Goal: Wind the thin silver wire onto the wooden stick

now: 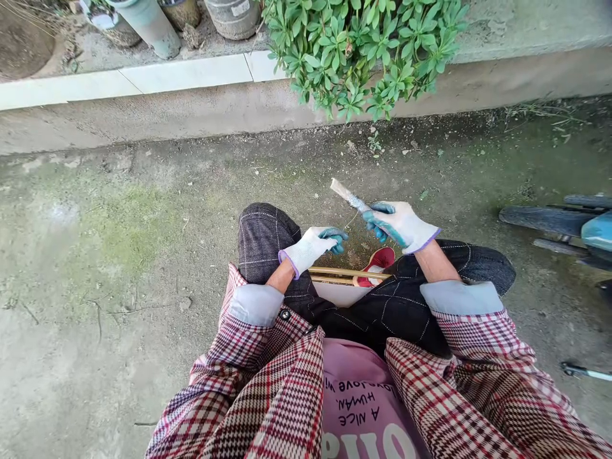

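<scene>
I am seated, looking down at my knees in dark checked trousers. My right hand (pixel 400 224), in a white glove with blue-green fingertips, is closed round a short pale stick-like piece (pixel 347 195) that points up and to the left. My left hand (pixel 314 246), gloved the same way, is curled shut just left of it above my left knee; a thin strand seems to run between the two hands, and what the left fingers pinch is too small to name. Thin bamboo strips (pixel 342 274) lie across between my legs, beside a red shoe (pixel 378 262).
Bare concrete ground with green moss patches lies ahead. A low kerb with a white tile edge (pixel 186 73) runs across the back, with pots (pixel 153 25) and a leafy green plant (pixel 356 48) on it. A blue-black vehicle part (pixel 568 223) stands at the right; a metal rod (pixel 586 371) lies nearby.
</scene>
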The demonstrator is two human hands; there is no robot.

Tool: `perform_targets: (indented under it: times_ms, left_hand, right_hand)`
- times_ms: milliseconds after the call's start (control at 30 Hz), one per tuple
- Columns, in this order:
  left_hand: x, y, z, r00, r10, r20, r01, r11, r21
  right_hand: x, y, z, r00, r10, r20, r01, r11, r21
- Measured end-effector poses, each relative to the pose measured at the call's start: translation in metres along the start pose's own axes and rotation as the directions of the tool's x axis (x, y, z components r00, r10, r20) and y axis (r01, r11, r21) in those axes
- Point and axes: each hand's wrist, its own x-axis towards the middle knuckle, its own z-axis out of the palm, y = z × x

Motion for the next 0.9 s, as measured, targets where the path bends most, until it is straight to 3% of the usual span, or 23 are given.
perform_targets:
  times_ms: [100, 200, 267, 300, 367, 433, 500, 567, 633, 700, 767, 833, 900]
  left_hand:
    - [0.002, -0.001, -0.002, 0.999, 0.022, -0.040, -0.019, 0.997, 0.075]
    - [0.005, -0.004, -0.006, 0.996, 0.059, -0.065, -0.051, 0.990, 0.128]
    - [0.006, -0.004, -0.008, 0.997, 0.062, -0.054, -0.052, 0.983, 0.178]
    - [0.006, -0.004, -0.009, 0.997, 0.053, -0.051, -0.042, 0.978, 0.206]
    - [0.005, -0.004, -0.009, 0.997, 0.040, -0.064, -0.022, 0.964, 0.264]
    - [0.004, -0.003, -0.007, 0.996, 0.035, -0.083, -0.007, 0.948, 0.317]
    - [0.003, -0.002, -0.006, 0.995, 0.021, -0.096, 0.011, 0.948, 0.319]
    - [0.003, -0.001, -0.004, 0.995, -0.024, -0.099, 0.047, 0.971, 0.236]
    - [0.003, 0.000, -0.002, 0.994, -0.066, -0.092, 0.077, 0.990, 0.120]
    - [0.003, 0.000, -0.002, 0.993, -0.092, -0.074, 0.095, 0.995, 0.038]
    - [0.003, -0.002, -0.002, 0.994, -0.089, -0.060, 0.089, 0.996, -0.008]
    - [0.005, -0.004, -0.003, 0.997, -0.052, -0.063, 0.051, 0.999, -0.016]
    - [0.007, -0.006, -0.005, 0.997, 0.011, -0.076, -0.008, 0.999, 0.038]
  right_hand:
    - [-0.008, -0.001, -0.006, 0.966, 0.013, 0.257, -0.037, 0.995, 0.090]
    - [-0.011, 0.004, -0.010, 0.809, 0.054, 0.585, -0.018, 0.998, -0.066]
    - [-0.010, 0.010, -0.009, 0.716, 0.078, 0.693, 0.092, 0.974, -0.205]
    - [-0.008, 0.014, -0.007, 0.698, 0.096, 0.710, 0.156, 0.947, -0.281]
    - [-0.002, 0.019, -0.002, 0.725, 0.164, 0.669, 0.240, 0.850, -0.468]
    - [0.004, 0.023, 0.003, 0.815, 0.214, 0.538, 0.261, 0.694, -0.671]
    - [0.011, 0.023, 0.006, 0.906, 0.174, 0.385, 0.240, 0.537, -0.809]
    - [0.016, 0.020, 0.006, 0.963, 0.055, 0.265, 0.207, 0.482, -0.851]
    - [0.018, 0.017, 0.003, 0.986, -0.057, 0.157, 0.163, 0.549, -0.820]
    - [0.017, 0.014, 0.002, 0.992, -0.103, 0.066, 0.120, 0.720, -0.683]
    - [0.013, 0.013, 0.001, 0.998, -0.066, 0.017, 0.067, 0.906, -0.417]
    - [0.008, 0.012, 0.002, 0.999, -0.009, 0.045, 0.015, 0.992, -0.122]
    - [0.002, 0.011, 0.002, 0.990, 0.011, 0.141, -0.019, 0.998, 0.056]
